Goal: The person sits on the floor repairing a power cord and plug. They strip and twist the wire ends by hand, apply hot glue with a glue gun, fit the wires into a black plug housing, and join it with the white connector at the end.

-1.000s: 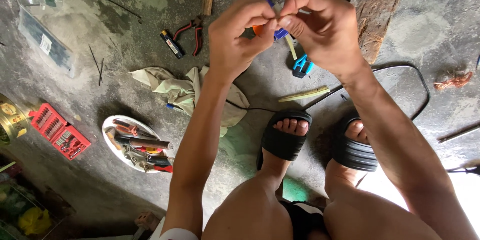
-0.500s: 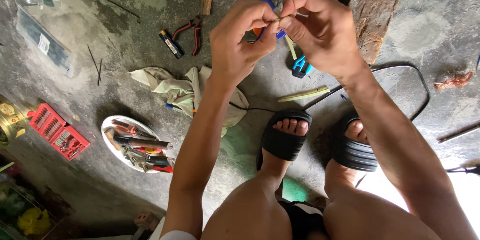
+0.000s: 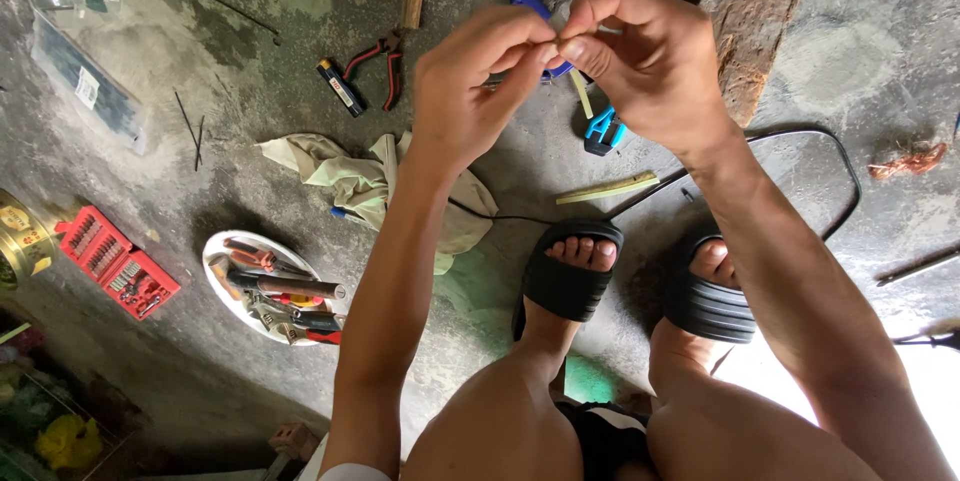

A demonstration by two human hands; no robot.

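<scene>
Pinched between fingertips of left hand (image 3: 480, 91) and right hand (image 3: 645, 66): something tiny, too small to identify, held above the floor. Directly behind, a blue glue gun (image 3: 535, 6), mostly hidden. Below, rough grey concrete floor (image 3: 250, 71), stained. Two black sandals (image 3: 570, 276), one pair of red-handled pliers (image 3: 380, 66), one crumpled cloth (image 3: 350, 176), one white plate (image 3: 225, 286) heaped with tools, one red bit case (image 3: 115, 261), one rusty slab (image 3: 750, 26).
</scene>
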